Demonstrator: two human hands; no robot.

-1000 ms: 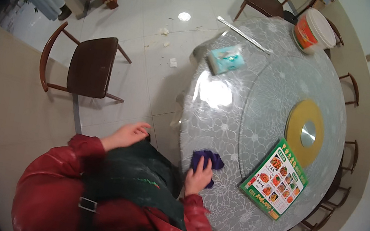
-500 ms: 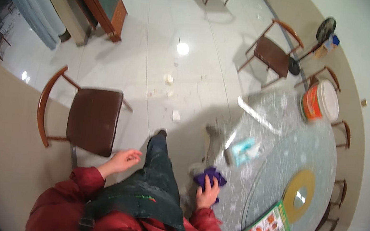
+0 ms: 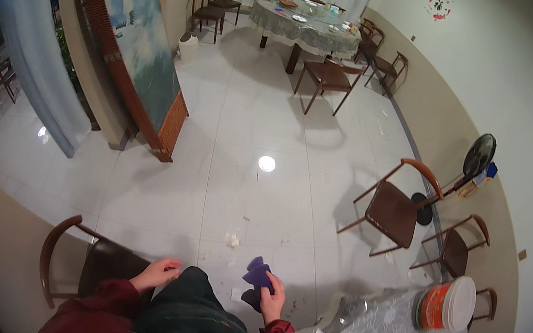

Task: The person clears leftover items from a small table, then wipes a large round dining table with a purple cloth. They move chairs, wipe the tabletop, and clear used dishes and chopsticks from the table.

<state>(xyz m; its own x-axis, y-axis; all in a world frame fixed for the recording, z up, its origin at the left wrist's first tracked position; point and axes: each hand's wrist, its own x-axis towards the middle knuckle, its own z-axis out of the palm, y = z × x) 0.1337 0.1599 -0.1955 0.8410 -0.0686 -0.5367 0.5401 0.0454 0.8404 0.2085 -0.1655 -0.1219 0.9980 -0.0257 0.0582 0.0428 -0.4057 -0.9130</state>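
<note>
A folded purple cloth (image 3: 258,274) is gripped in my right hand (image 3: 271,300), which hangs over the floor to the left of the near round table (image 3: 363,328). The cloth's upper part fans out past my fingers. My left hand (image 3: 156,274) is beside my thigh, close to the brown-seated chair (image 3: 114,266). Its fingers are loosely bent and a little apart, and nothing shows in them.
A white-lidded bucket (image 3: 443,304) stands on the near table. Chairs (image 3: 390,210) and a standing fan (image 3: 479,158) line the right wall. A folding screen (image 3: 145,29) leans at left. Paper scraps (image 3: 232,240) lie on the floor; a set table (image 3: 303,26) stands at the back.
My view has lifted toward the back of the room. My right hand has taken the purple cloth off the table's edge and now holds it over the floor. The left hand still holds nothing.
</note>
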